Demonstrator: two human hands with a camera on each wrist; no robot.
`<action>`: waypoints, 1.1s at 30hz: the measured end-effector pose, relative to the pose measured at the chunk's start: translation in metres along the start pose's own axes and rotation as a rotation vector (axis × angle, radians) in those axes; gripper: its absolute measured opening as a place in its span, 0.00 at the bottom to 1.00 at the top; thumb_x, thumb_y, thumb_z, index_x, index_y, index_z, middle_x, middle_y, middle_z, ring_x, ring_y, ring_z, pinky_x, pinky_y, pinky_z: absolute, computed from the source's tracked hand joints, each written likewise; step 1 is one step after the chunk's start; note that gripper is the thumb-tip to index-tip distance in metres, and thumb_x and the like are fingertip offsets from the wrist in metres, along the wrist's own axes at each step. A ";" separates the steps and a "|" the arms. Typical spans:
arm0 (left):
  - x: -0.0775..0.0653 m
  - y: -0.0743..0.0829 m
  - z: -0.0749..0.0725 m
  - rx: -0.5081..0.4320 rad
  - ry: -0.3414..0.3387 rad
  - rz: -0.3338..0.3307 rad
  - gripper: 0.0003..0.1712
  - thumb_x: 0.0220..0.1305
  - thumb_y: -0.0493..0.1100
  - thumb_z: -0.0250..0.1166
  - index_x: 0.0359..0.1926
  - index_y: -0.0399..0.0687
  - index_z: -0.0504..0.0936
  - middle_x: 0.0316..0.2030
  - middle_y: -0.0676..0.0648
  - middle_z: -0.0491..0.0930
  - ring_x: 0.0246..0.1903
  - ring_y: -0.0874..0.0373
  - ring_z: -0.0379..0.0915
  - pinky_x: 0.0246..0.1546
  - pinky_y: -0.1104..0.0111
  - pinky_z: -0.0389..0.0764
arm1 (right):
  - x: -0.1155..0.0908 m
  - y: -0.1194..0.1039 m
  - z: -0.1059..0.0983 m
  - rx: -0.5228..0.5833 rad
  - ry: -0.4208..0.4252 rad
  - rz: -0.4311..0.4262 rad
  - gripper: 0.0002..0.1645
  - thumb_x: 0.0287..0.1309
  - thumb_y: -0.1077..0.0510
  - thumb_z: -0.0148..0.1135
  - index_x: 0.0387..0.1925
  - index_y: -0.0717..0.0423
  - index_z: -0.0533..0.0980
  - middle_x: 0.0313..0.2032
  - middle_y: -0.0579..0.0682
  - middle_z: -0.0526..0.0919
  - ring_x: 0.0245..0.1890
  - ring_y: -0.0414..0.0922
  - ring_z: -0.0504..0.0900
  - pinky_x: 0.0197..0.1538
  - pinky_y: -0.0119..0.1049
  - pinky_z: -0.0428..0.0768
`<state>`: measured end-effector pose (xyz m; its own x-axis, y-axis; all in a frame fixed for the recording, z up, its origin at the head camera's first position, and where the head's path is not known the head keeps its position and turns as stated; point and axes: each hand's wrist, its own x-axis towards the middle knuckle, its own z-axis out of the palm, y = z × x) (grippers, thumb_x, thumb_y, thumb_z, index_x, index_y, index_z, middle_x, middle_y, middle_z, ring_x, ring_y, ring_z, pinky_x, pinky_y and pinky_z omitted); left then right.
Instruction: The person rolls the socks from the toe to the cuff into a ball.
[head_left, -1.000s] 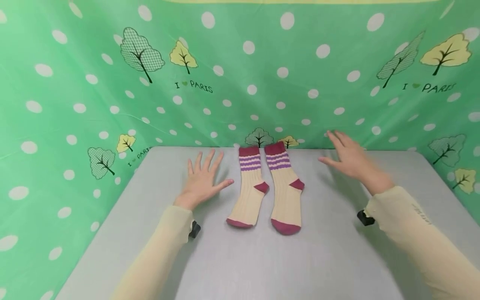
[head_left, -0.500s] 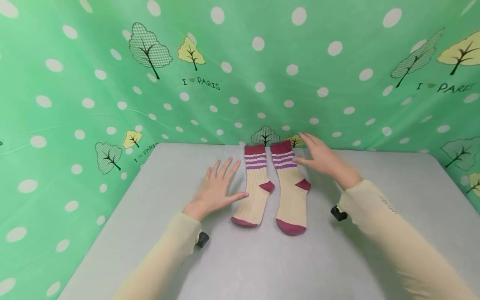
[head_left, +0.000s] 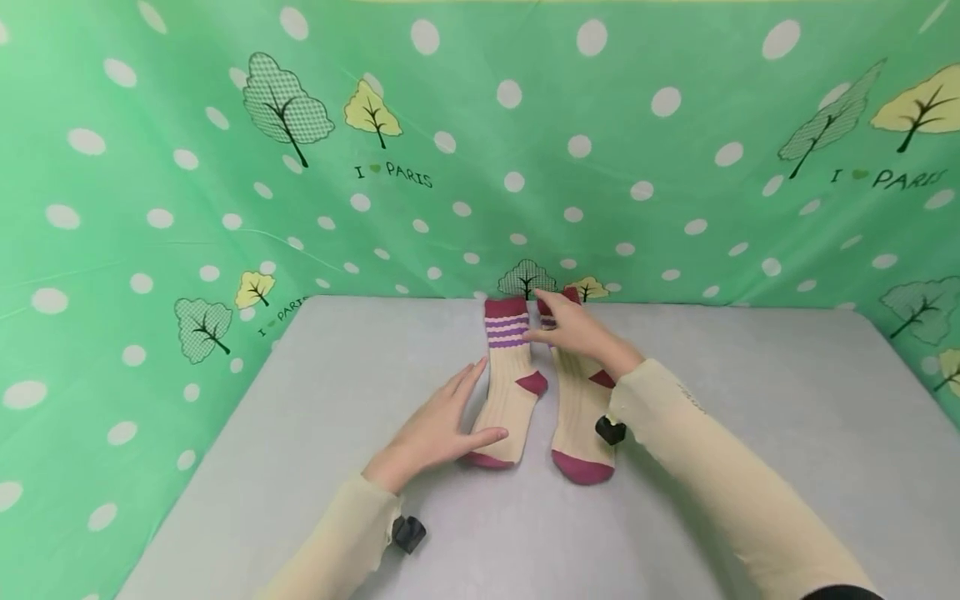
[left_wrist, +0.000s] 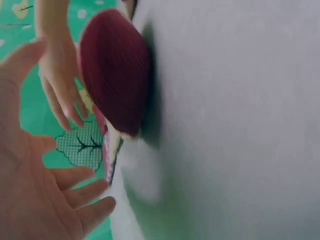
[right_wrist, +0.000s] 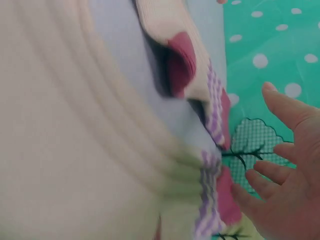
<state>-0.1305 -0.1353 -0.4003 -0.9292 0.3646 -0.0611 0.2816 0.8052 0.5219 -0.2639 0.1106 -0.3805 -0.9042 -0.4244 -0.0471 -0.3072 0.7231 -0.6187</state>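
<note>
Two cream socks with maroon cuffs, heels and toes and purple stripes lie side by side on the grey table. My left hand (head_left: 435,429), fingers extended, is over the outer edge of the left sock (head_left: 508,371), its thumb crossing above the toe part. In the left wrist view, that maroon toe (left_wrist: 115,70) stands beside the spread left hand (left_wrist: 40,185). Above the right sock (head_left: 576,421) reaches my right hand (head_left: 581,329), covering part of its cuff and stripes. The right wrist view has this hand (right_wrist: 285,185) with fingers apart, holding nothing.
Grey table (head_left: 352,367) extends to both sides and in front of the socks. A green dotted curtain (head_left: 450,179) with printed trees hangs behind and at the sides. A small black device (head_left: 408,533) sits at the left wrist, another (head_left: 611,430) at the right.
My right hand has moved left from beside the socks to over the right sock. The left hand has come right and nearer to me, over the left sock's edge. The socks lie as before.
</note>
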 end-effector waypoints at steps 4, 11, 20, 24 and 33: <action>-0.006 0.001 0.002 -0.168 0.021 -0.030 0.55 0.59 0.59 0.70 0.79 0.53 0.51 0.74 0.40 0.62 0.70 0.45 0.65 0.69 0.49 0.68 | 0.006 -0.004 0.009 0.122 -0.013 0.043 0.52 0.64 0.47 0.65 0.77 0.61 0.48 0.73 0.65 0.61 0.71 0.61 0.65 0.71 0.57 0.67; -0.011 -0.001 0.006 -0.385 0.066 -0.106 0.34 0.54 0.34 0.73 0.64 0.39 0.75 0.59 0.38 0.79 0.47 0.48 0.83 0.41 0.66 0.85 | 0.017 -0.008 0.027 0.274 0.048 0.194 0.44 0.67 0.53 0.61 0.75 0.65 0.52 0.64 0.66 0.73 0.62 0.59 0.76 0.63 0.49 0.78; -0.012 0.006 0.009 -0.374 0.071 -0.195 0.27 0.52 0.28 0.72 0.55 0.41 0.81 0.52 0.39 0.81 0.39 0.55 0.82 0.34 0.71 0.83 | 0.030 -0.014 0.033 0.202 0.114 0.280 0.29 0.63 0.58 0.64 0.63 0.65 0.71 0.50 0.62 0.84 0.42 0.50 0.82 0.43 0.36 0.81; -0.009 0.003 0.007 -0.454 0.033 -0.187 0.25 0.53 0.28 0.71 0.55 0.41 0.81 0.54 0.39 0.81 0.35 0.56 0.82 0.33 0.71 0.82 | 0.032 -0.013 0.034 0.224 0.133 0.297 0.22 0.64 0.59 0.62 0.58 0.63 0.76 0.45 0.59 0.82 0.38 0.47 0.77 0.43 0.35 0.77; -0.014 -0.009 -0.005 -0.715 -0.088 -0.138 0.19 0.62 0.31 0.64 0.54 0.29 0.78 0.49 0.31 0.82 0.47 0.53 0.81 0.46 0.66 0.85 | 0.027 -0.024 0.026 0.513 0.190 0.352 0.21 0.66 0.61 0.62 0.58 0.60 0.78 0.48 0.60 0.83 0.28 0.38 0.75 0.37 0.34 0.81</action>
<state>-0.1217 -0.1499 -0.4004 -0.9138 0.3424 -0.2186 -0.0893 0.3557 0.9303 -0.2731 0.0679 -0.3869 -0.9761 -0.0717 -0.2053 0.1556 0.4293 -0.8896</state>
